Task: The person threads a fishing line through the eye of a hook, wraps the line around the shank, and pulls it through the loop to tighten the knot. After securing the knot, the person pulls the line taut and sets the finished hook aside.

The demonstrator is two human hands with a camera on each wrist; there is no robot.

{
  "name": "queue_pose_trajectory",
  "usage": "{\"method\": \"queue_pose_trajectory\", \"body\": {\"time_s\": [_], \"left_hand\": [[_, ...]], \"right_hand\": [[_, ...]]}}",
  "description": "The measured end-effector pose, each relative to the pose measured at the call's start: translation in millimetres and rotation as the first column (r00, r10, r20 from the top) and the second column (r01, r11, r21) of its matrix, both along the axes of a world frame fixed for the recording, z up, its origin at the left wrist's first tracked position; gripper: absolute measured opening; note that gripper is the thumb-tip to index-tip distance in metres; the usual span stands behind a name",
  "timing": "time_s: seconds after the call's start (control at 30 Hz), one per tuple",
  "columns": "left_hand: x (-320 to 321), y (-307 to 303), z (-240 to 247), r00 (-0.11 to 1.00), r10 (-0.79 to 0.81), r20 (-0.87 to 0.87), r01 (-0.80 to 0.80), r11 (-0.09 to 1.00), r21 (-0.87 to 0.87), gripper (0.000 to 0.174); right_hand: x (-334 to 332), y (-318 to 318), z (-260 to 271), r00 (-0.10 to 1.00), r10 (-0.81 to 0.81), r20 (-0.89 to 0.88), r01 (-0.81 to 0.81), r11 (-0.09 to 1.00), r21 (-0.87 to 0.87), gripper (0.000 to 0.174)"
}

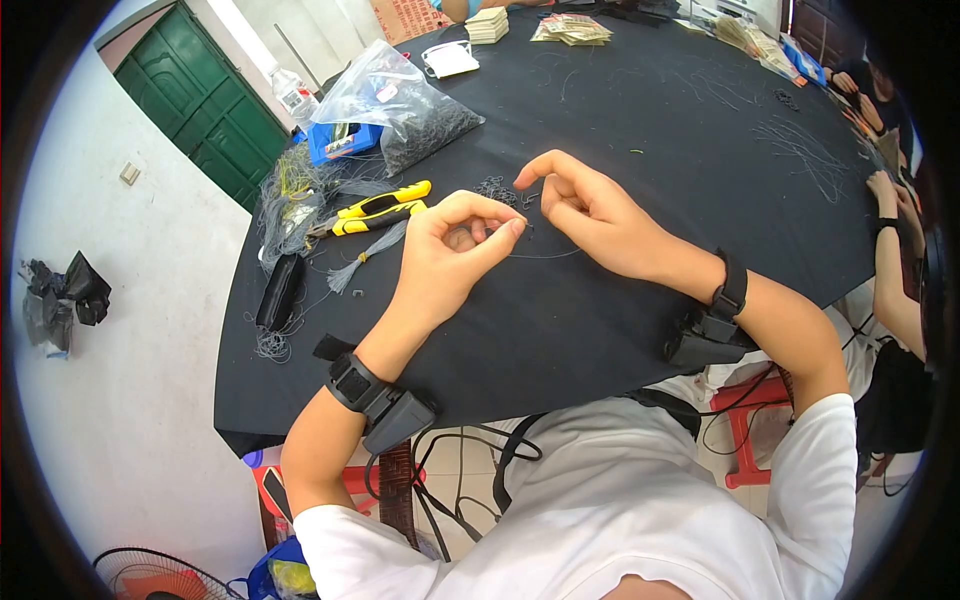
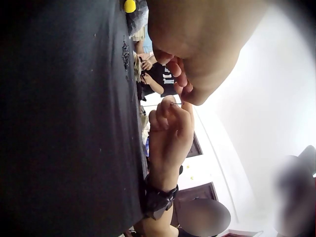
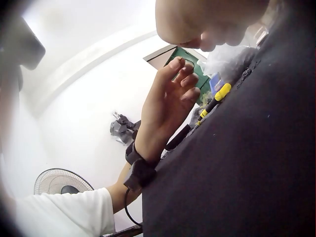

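Thin thread [image 1: 545,256] pinched between thumb and forefinger of the left grip [image 1: 450,245] over the black table [image 1: 620,120] — right grip [image 1: 595,215] curled alongside, its hold unclear.

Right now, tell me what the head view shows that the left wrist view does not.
Only the head view: the green panelled door, the white face mask and the stacked tan paper cards. Only the left wrist view: the right hand seen side-on, curled tight. Both: the left hand and that right hand pinching a thin grey thread over the round black table.
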State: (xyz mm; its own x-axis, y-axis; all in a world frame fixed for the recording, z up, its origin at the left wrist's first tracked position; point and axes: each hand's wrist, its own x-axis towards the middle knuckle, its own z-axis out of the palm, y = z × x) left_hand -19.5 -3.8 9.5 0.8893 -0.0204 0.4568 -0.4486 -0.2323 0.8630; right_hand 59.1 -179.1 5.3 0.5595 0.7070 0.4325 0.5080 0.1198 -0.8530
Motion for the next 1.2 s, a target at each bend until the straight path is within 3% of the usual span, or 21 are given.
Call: {"method": "queue_pose_trajectory", "body": {"time_s": [0.3,0.6,0.8,1.2], "left_hand": [[-0.4,1.8,-0.5,0.999,-0.035,-0.012,0.036,0.999,0.007,0.007],[-3.2,1.0,3.8,0.992,-0.118,0.049,0.108,0.980,0.167,0.009],[-6.1,-0.9,6.7,0.985,-0.129,-0.112,0.135,0.989,0.056,0.009],[-2.9,-0.5,2.6,0.984,-0.138,-0.110,0.140,0.990,0.014,0.010]], "right_hand": [[-0.2,-1.8,0.2,0.998,0.060,-0.029,-0.062,0.995,-0.077,0.034],[4.3,-2.1,-3.4,0.973,0.100,-0.208,-0.121,0.989,-0.089,0.038],[-0.2,-1.3,-0.6,0.948,0.152,-0.281,-0.163,0.987,-0.014,0.038],[0.7,-1.3,-2.5,0.964,0.158,-0.215,-0.174,0.983,-0.057,0.038]]}}
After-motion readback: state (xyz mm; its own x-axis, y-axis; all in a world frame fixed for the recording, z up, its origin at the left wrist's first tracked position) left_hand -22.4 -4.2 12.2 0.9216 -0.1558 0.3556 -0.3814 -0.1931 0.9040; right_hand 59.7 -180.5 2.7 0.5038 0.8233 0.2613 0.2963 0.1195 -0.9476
